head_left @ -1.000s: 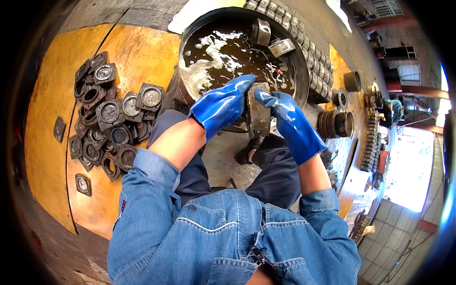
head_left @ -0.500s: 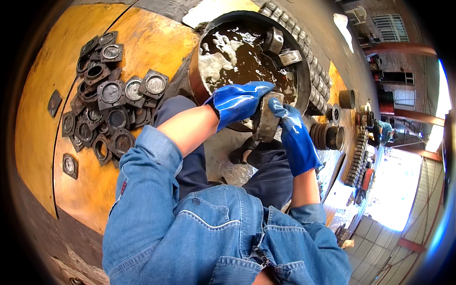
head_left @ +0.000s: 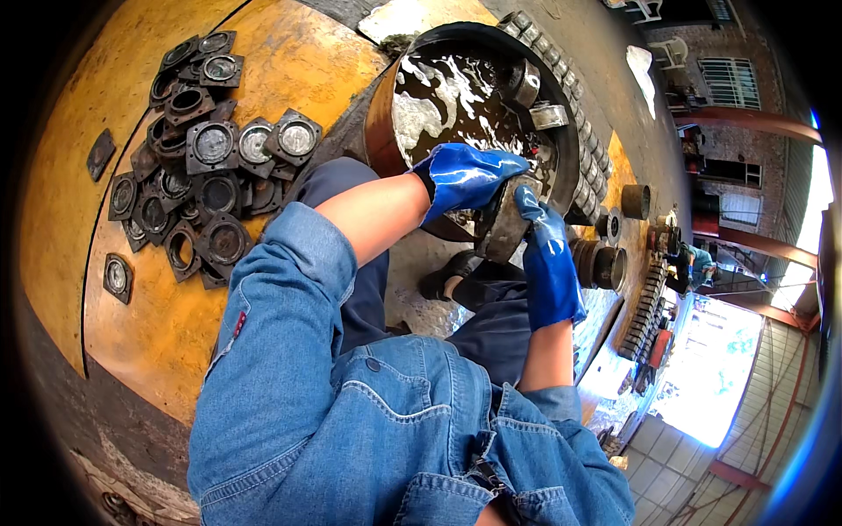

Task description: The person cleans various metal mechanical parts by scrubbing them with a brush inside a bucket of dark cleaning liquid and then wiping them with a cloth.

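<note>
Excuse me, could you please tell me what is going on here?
A person in denim is gripping a dark metal piece between a blue-gloved left hand and right hand, by the near rim of a round tub. The tub holds brown, foamy liquid, with two more metal pieces at its far right side. To the left, a pile of square metal parts sits on yellow boards.

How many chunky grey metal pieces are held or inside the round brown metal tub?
3: a held piece between blue-gloved left hand and right hand; upper piece and lower piece by the tub's right wall. Murky liquid may hide more.
</note>
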Motion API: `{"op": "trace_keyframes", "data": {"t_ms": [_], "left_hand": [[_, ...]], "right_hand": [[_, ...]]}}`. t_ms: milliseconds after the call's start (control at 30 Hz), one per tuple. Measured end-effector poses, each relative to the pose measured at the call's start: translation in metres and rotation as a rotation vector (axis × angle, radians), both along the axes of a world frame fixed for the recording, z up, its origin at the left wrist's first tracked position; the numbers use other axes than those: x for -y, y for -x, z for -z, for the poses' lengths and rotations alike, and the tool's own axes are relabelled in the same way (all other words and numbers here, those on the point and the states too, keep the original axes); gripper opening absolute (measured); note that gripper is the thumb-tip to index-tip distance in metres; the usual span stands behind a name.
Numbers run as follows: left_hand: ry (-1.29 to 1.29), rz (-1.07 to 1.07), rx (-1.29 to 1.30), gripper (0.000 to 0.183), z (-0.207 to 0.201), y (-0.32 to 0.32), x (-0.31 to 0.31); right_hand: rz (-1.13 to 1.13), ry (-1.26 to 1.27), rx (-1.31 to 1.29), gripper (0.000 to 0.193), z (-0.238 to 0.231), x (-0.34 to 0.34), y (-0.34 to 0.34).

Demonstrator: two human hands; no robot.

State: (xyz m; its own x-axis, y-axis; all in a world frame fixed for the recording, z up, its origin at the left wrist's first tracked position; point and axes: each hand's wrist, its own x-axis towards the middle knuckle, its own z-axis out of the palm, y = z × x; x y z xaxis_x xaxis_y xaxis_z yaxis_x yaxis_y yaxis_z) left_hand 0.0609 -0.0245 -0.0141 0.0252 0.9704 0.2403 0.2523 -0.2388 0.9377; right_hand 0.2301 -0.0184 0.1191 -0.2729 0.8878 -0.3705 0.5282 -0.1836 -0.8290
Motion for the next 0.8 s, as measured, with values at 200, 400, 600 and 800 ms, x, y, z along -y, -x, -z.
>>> {"op": "trace_keyframes", "data": {"t_ms": [200,400,600,800], "left_hand": [[-0.147,-0.134,-0.17,0.039,-0.005,0.002,0.009],[0.129,0.01,0.051,0.045,-0.046,0.016,0.031],[0.148,0.07,0.026,0.044,-0.057,0.019,0.032],[0.039,0.005,-0.004,0.046,-0.036,0.014,0.026]], "right_hand": [[-0.043,0.046,-0.135,0.07,-0.01,0.011,0.004],[-0.033,0.026,0.007,0.046,-0.006,0.008,0.007],[0.001,0.046,-0.053,0.049,0.02,-0.01,-0.009],[-0.014,0.035,-0.037,0.052,0.008,-0.004,-0.001]]}}
